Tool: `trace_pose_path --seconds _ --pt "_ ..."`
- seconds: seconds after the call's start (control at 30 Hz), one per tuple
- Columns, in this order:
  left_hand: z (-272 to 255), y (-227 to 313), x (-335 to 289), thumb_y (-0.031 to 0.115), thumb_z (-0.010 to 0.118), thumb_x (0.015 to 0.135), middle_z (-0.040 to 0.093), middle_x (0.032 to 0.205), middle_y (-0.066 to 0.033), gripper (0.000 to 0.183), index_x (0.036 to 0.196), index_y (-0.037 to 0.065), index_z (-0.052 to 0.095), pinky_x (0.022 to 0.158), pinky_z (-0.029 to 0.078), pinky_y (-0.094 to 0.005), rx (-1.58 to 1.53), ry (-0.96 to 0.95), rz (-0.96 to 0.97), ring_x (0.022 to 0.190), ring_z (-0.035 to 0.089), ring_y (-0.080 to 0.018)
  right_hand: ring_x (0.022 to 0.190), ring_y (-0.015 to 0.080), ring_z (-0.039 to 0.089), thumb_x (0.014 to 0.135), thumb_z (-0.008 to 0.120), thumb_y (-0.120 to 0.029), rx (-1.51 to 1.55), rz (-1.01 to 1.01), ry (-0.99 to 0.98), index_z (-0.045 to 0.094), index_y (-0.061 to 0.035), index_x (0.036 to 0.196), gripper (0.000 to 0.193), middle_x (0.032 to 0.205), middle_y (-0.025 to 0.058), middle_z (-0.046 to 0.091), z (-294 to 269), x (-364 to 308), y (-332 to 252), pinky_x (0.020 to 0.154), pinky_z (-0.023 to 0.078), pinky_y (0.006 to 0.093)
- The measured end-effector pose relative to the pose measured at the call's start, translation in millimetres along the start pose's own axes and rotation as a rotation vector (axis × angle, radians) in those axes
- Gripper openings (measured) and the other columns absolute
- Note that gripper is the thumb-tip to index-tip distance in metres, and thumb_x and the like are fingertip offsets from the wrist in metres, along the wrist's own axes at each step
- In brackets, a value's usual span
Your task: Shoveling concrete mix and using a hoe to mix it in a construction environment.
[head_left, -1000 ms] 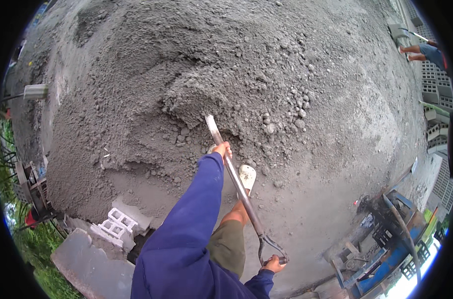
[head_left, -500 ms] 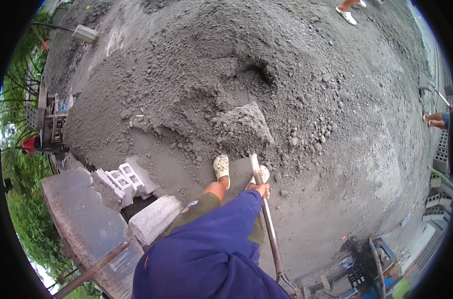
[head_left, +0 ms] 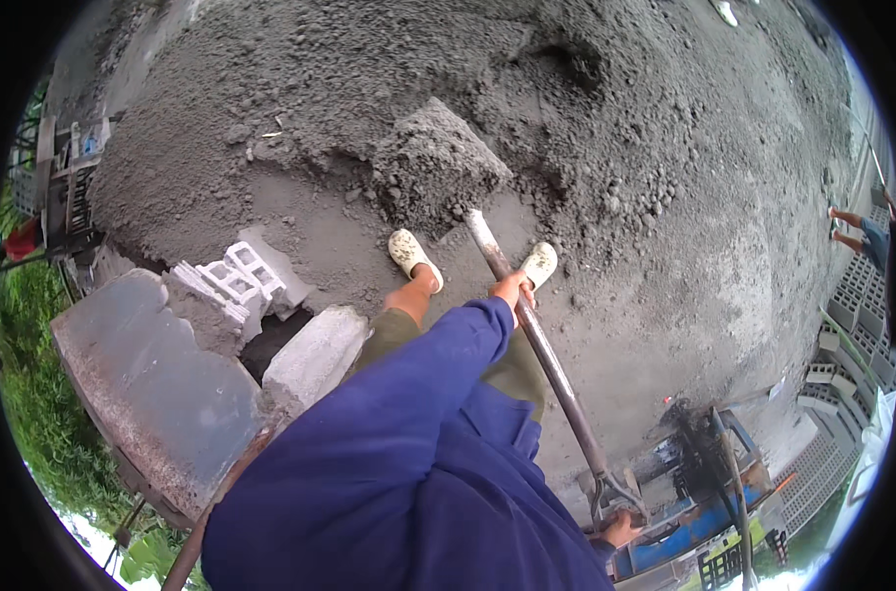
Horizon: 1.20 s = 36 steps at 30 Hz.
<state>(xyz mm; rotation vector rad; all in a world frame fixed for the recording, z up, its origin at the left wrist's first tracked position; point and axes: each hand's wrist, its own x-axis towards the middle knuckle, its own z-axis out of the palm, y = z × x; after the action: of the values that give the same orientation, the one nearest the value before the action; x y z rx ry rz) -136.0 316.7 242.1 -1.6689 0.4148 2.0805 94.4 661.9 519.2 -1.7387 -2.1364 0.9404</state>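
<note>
My left hand (head_left: 512, 293) is wrapped around the long metal shaft of a shovel (head_left: 558, 384). At the shaft's lower right end, my right hand (head_left: 622, 529) grips the D-shaped handle. Its fingers are partly hidden by the handle. The blade carries a heaped load of damp grey sand and gravel (head_left: 438, 163), which covers most of it. Just beyond the load lies a broad pile of the same grey mix (head_left: 349, 74), with a dark hollow in it. My feet, in pale spattered clogs (head_left: 539, 264), stand apart near the blade.
To the left are a broken hollow block (head_left: 241, 276), a pale concrete chunk (head_left: 315, 360) and a rusty-edged metal sheet (head_left: 162, 369). A blue metal machine (head_left: 689, 537) stands behind on the right. Grey blocks (head_left: 857, 305) line the right side, near another person's legs (head_left: 852, 222).
The view has shifted, so the feet and pile sit higher in it. The loaded shovel has swung slightly left relative to my feet. My right hand on the handle has come into view.
</note>
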Motion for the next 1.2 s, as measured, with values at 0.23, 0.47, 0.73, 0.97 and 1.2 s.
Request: trace_pose_path --seconds 0.23,0.47,0.73,0.97,1.2 --pt "-101.2 195.2 -196.6 0.015 0.051 0.073 0.042 0.056 -0.0018 0.013 0.065 0.009 0.043 0.049 0.042 -0.0318 -0.36 0.01 0.497 0.047 0.044 -0.0155 0.048 0.0098 0.044 0.066 0.057 -0.003 0.248 -0.075 -0.606 0.046 -0.0084 0.077 0.016 0.061 0.0016 0.048 126.0 -75.3 -53.0 0.043 0.036 0.0212" --pt "-196.7 294.3 -506.2 0.014 0.054 0.071 0.042 0.056 -0.0016 0.015 0.063 0.009 0.042 0.053 0.042 -0.0325 -0.658 -0.289 1.16 0.051 0.045 -0.0161 0.052 0.0085 0.044 0.07 0.057 -0.01 0.567 -0.617 -1.258 0.045 -0.0058 0.077 0.015 0.065 0.0019 0.045 224.5 -194.2 -260.6 0.045 0.034 0.0208" --pt "-355.0 248.6 -650.8 0.018 0.048 0.076 0.042 0.054 0.0024 0.019 0.061 0.012 0.04 0.054 0.04 -0.0254 -1.126 -0.543 1.969 0.05 0.043 -0.0106 0.073 0.0122 0.047 0.081 0.053 -0.018 0.933 -0.953 -1.531 0.046 -0.0018 0.106 0.031 0.08 0.0028 0.047 171.6 -432.1 -406.4 0.071 0.039 0.0228" --pt "-350.4 218.6 -595.9 0.014 0.05 0.075 0.041 0.056 0.0054 0.018 0.06 0.013 0.04 0.049 0.038 -0.0205 -1.257 -1.074 1.972 0.05 0.042 -0.0055 0.083 0.0128 0.04 0.084 0.044 -0.026 0.942 -1.695 -1.86 0.042 -0.0057 0.089 0.021 0.087 0.0022 0.04 199.3 -453.1 -439.4 0.078 0.034 0.0263" --pt "-248.2 267.5 -566.9 0.014 0.053 0.076 0.036 0.06 0.0036 0.015 0.069 0.014 0.04 0.052 0.035 -0.0256 -0.941 -0.754 1.749 0.054 0.038 -0.0085 0.078 0.019 0.056 0.076 0.054 -0.013 0.564 -0.754 -1.66 0.055 0.0005 0.097 0.025 0.086 0.007 0.058 296.7 -344.8 -335.2 0.067 0.047 0.0316"
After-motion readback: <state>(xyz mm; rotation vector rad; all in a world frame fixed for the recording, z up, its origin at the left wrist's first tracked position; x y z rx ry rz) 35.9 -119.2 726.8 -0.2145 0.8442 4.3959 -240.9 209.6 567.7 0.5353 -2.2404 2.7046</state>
